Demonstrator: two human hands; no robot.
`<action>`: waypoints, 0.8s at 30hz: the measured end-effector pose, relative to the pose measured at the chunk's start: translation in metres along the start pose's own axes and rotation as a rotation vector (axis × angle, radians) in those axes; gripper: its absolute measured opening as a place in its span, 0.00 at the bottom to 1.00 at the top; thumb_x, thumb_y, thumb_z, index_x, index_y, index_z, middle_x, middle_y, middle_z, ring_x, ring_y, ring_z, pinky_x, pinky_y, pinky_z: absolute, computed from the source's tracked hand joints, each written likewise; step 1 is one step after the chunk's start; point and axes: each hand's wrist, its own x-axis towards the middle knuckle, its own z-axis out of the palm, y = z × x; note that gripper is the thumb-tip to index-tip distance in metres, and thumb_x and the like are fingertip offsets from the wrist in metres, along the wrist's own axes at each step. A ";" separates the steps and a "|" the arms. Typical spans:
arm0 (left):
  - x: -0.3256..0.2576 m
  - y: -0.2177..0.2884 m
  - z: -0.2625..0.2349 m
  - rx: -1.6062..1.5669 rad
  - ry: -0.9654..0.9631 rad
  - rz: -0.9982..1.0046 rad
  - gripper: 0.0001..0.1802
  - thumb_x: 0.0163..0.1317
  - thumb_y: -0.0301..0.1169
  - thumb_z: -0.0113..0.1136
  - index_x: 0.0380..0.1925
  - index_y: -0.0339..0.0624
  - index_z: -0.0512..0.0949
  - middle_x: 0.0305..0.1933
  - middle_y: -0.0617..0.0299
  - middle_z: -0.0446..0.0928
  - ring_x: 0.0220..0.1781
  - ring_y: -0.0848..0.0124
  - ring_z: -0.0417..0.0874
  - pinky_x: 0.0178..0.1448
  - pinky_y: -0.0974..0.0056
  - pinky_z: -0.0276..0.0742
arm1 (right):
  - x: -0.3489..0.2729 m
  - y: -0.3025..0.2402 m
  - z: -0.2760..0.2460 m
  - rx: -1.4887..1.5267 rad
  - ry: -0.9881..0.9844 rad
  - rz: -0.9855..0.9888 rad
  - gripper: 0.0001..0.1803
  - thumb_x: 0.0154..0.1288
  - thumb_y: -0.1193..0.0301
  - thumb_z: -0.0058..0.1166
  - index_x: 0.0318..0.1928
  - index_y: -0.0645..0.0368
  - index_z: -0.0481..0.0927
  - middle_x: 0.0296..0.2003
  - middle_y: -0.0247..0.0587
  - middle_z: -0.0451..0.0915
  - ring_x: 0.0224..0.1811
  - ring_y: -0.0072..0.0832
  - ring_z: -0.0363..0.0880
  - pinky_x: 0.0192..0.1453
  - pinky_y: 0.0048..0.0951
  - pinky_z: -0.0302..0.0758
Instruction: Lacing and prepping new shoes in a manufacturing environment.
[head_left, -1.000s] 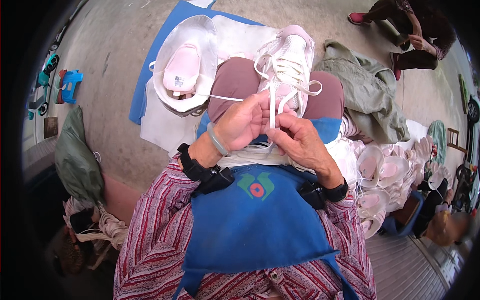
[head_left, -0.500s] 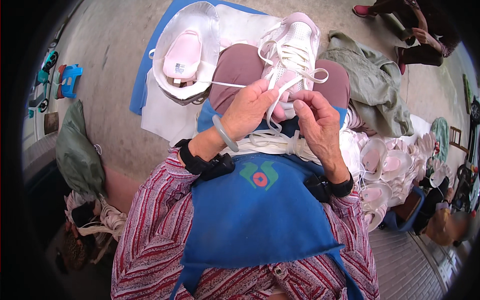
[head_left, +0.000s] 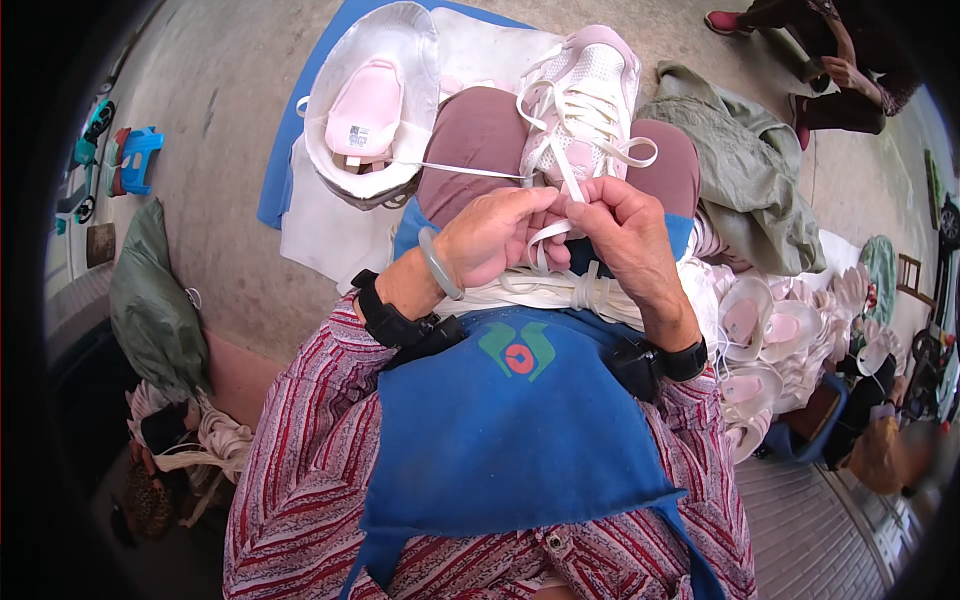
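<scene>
Right hand (head_left: 637, 240) pinches a white lace (head_left: 572, 178), left hand (head_left: 488, 240) grip unclear, in apparent lacing of a sneaker (head_left: 602, 72), likely calling next for a steady pull.

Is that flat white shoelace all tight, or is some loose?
Some is loose: the flat white shoelace makes slack loops at both sides of the pink-and-white mesh shoe. The right hand pinches it.

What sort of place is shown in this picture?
Probably an informal shoe workplace. Signs of this are the laced shoe in front, the bundle of laces at the waist, and the pile of pale shoes on the right.
</scene>
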 end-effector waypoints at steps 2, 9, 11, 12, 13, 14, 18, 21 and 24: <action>0.003 0.000 0.003 -0.087 0.028 -0.082 0.19 0.74 0.38 0.42 0.51 0.32 0.72 0.44 0.58 0.77 0.41 0.70 0.79 0.50 0.61 0.79 | -0.006 -0.007 -0.003 -0.029 -0.057 0.003 0.09 0.65 0.70 0.56 0.36 0.65 0.80 0.24 0.27 0.76 0.25 0.14 0.68 0.29 0.20 0.66; 0.012 0.004 0.006 -0.073 -0.007 -0.029 0.18 0.73 0.38 0.45 0.53 0.37 0.72 0.49 0.60 0.76 0.49 0.71 0.79 0.52 0.62 0.78 | -0.015 -0.007 -0.009 -0.176 -0.142 -0.266 0.08 0.65 0.71 0.55 0.37 0.65 0.80 0.33 0.33 0.74 0.33 0.18 0.69 0.37 0.21 0.67; 0.011 0.000 0.005 -0.073 0.046 -0.018 0.17 0.73 0.38 0.45 0.51 0.37 0.73 0.45 0.61 0.77 0.46 0.71 0.79 0.52 0.61 0.79 | -0.017 -0.008 -0.009 -0.126 -0.141 -0.251 0.08 0.65 0.72 0.54 0.37 0.65 0.81 0.32 0.33 0.74 0.32 0.18 0.69 0.37 0.21 0.67; 0.011 -0.001 0.005 -0.075 0.092 -0.010 0.16 0.73 0.38 0.45 0.48 0.36 0.74 0.42 0.61 0.78 0.44 0.71 0.80 0.53 0.61 0.79 | -0.018 -0.008 -0.010 -0.079 -0.134 -0.234 0.08 0.65 0.72 0.54 0.38 0.65 0.81 0.32 0.32 0.74 0.32 0.18 0.69 0.37 0.22 0.67; 0.008 0.002 0.003 -0.075 0.089 -0.012 0.16 0.73 0.38 0.45 0.48 0.36 0.74 0.42 0.61 0.78 0.44 0.71 0.80 0.53 0.61 0.79 | -0.019 -0.008 -0.014 -0.080 -0.131 -0.234 0.08 0.65 0.72 0.54 0.38 0.65 0.81 0.32 0.32 0.74 0.32 0.18 0.69 0.37 0.22 0.67; 0.000 0.008 -0.003 -0.027 0.079 0.012 0.15 0.73 0.38 0.45 0.44 0.37 0.74 0.37 0.62 0.77 0.40 0.71 0.80 0.53 0.59 0.79 | -0.020 -0.008 -0.022 -0.075 -0.118 -0.212 0.08 0.65 0.73 0.53 0.38 0.66 0.82 0.32 0.32 0.75 0.33 0.18 0.70 0.37 0.22 0.67; -0.029 0.044 -0.023 0.038 0.240 0.105 0.15 0.74 0.39 0.45 0.35 0.40 0.74 0.17 0.72 0.63 0.22 0.76 0.70 0.51 0.57 0.81 | -0.024 0.000 -0.052 -0.108 -0.012 -0.097 0.10 0.67 0.71 0.52 0.34 0.66 0.81 0.27 0.33 0.77 0.29 0.17 0.75 0.35 0.20 0.70; -0.040 0.062 -0.063 0.029 0.110 0.172 0.15 0.73 0.41 0.47 0.36 0.40 0.74 0.19 0.72 0.66 0.24 0.76 0.73 0.48 0.59 0.81 | -0.021 0.008 -0.071 -0.337 0.151 -0.019 0.12 0.67 0.68 0.53 0.33 0.66 0.80 0.25 0.33 0.76 0.25 0.18 0.76 0.32 0.20 0.71; -0.043 0.069 -0.073 -0.024 0.174 0.270 0.15 0.72 0.41 0.48 0.33 0.41 0.74 0.24 0.68 0.71 0.29 0.73 0.77 0.50 0.58 0.81 | -0.017 0.009 -0.072 -0.343 0.243 -0.048 0.13 0.67 0.66 0.54 0.34 0.67 0.80 0.26 0.34 0.76 0.25 0.18 0.76 0.30 0.20 0.71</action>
